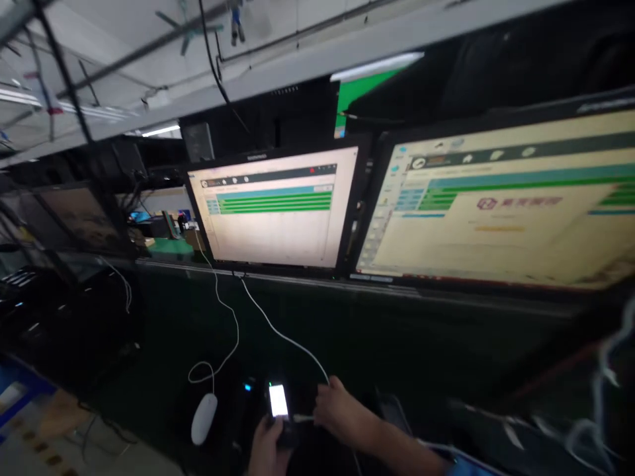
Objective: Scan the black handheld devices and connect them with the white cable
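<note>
Low in the head view, my left hand [268,444] is closed around a small dark handheld device [278,400] with a bright white screen. My right hand [341,411] pinches a white cable [284,336], which runs down from below the middle monitor. A pale plug end [301,418] sticks out from the right fingers toward the device's right side. Whether the plug touches the device cannot be made out in the dim, blurred picture. Left of the device lies a white mouse [204,419] with its cord looping upward.
Two lit monitors, the middle one [278,235] and a larger one [476,244], stand along the back of the dark bench [169,330]. A dim monitor [82,218] is farther left. Loose white cables [602,383] hang at the right. A small blue light [247,387] glows beside the device.
</note>
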Action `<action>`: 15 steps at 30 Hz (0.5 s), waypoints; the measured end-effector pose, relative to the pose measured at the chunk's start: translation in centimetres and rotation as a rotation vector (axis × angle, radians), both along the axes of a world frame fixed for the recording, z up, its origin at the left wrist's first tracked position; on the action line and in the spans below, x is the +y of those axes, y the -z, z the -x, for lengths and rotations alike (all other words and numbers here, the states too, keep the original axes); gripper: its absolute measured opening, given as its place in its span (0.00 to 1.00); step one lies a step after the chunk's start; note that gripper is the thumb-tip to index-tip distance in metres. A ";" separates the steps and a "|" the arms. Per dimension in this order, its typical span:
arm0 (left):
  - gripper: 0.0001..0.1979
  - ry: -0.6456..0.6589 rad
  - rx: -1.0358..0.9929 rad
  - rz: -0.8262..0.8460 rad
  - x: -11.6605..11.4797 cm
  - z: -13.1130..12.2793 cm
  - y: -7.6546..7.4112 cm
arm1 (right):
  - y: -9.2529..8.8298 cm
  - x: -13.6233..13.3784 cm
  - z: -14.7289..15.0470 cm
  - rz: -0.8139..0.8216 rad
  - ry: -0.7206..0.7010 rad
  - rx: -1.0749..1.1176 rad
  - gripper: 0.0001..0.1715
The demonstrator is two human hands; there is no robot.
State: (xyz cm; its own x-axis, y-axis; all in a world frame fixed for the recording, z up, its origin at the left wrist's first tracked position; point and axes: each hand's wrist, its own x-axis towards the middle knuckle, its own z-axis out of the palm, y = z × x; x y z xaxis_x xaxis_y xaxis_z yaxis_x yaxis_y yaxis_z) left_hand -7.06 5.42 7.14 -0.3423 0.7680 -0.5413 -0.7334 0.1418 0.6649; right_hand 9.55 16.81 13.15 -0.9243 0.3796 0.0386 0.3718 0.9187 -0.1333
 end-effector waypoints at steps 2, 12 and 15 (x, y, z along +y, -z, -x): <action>0.19 -0.030 -0.056 -0.051 -0.5 0.3 -1.5 | -2.0 0.2 -1.7 0.009 0.034 0.024 0.11; 0.11 0.384 0.474 0.214 0.8 2.5 0.3 | -5.6 -0.2 -4.6 -0.047 0.121 0.098 0.09; 0.13 0.435 0.634 0.237 1.2 1.1 1.1 | -4.8 -1.6 -3.3 -0.009 0.123 0.148 0.09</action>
